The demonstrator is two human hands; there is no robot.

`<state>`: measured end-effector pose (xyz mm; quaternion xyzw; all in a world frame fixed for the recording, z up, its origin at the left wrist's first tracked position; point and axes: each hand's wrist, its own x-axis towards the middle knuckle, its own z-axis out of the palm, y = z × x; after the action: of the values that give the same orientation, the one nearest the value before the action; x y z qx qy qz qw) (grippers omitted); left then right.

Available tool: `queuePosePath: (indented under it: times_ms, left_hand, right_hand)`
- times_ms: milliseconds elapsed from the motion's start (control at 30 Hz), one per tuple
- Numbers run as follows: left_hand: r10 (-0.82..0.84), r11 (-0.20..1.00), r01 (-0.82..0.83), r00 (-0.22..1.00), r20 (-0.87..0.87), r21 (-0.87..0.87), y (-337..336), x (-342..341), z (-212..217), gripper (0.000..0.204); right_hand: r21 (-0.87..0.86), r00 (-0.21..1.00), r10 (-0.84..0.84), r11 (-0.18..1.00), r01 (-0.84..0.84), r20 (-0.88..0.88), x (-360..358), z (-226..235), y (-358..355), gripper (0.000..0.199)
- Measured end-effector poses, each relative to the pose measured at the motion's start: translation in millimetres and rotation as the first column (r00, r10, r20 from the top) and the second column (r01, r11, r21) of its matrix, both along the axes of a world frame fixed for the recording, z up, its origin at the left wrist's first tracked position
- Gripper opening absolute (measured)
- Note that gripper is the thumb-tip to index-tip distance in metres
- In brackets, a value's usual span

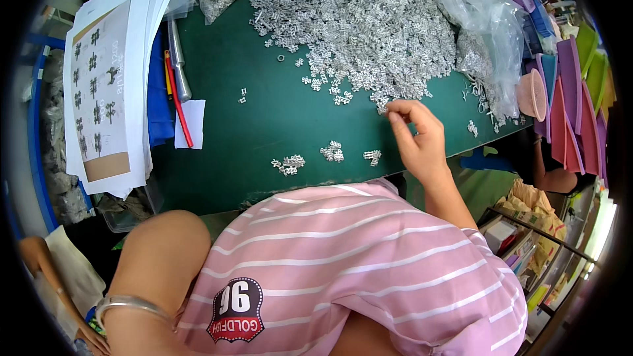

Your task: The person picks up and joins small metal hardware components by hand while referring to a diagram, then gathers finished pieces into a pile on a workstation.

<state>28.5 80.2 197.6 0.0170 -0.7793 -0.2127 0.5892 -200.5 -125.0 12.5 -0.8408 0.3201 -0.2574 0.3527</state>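
My right hand point(420, 138) reaches over the table's near part. Its thumb and forefinger pinch together at the lower edge of a large heap of small silver metal pieces point(356, 33), and a small silver metal piece point(382, 109) shows at the fingertips. Below and left of that hand lie three small groups of the same pieces: a left group point(288, 165), a middle group point(332, 151) and a right group point(372, 157). My left arm point(165, 250), with a silver bangle point(135, 302), is bent at the lower left; its hand is out of view.
Stacked paper sheets point(99, 92) lie at the left, beside a tapered metal rod point(177, 59) and a red pen point(180, 112). Clear plastic bags point(488, 6) border the heap. Colourful bins point(570, 92) stand at right. Another person's arm point(56, 283) shows lower left.
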Motion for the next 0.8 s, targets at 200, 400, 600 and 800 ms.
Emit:
queuePosePath:
  times_ms: [200,400,600,800]
  left_hand:
    - [0.408,0.913,-0.406,0.913,0.027,-0.047,17,-15,-4,0.006]
    - [0.497,0.844,-0.490,0.867,-0.023,-0.219,10,-23,-9,0.007]
    - [0.471,0.764,-0.372,0.880,-0.062,0.527,-18,12,-67,0.029]
    - [0.927,0.115,-0.338,0.374,0.022,0.934,-73,28,-197,0.031]
  right_hand:
    - [-0.291,0.969,0.240,0.924,-0.248,-0.062,37,-14,7,0.022]
    - [-0.172,0.952,0.307,0.937,-0.305,-0.016,50,-17,2,0.024]
    - [-0.222,0.980,0.192,0.959,-0.177,0.048,41,-15,-9,0.022]
    - [-0.230,0.975,0.210,0.955,-0.189,0.070,34,-21,-7,0.023]
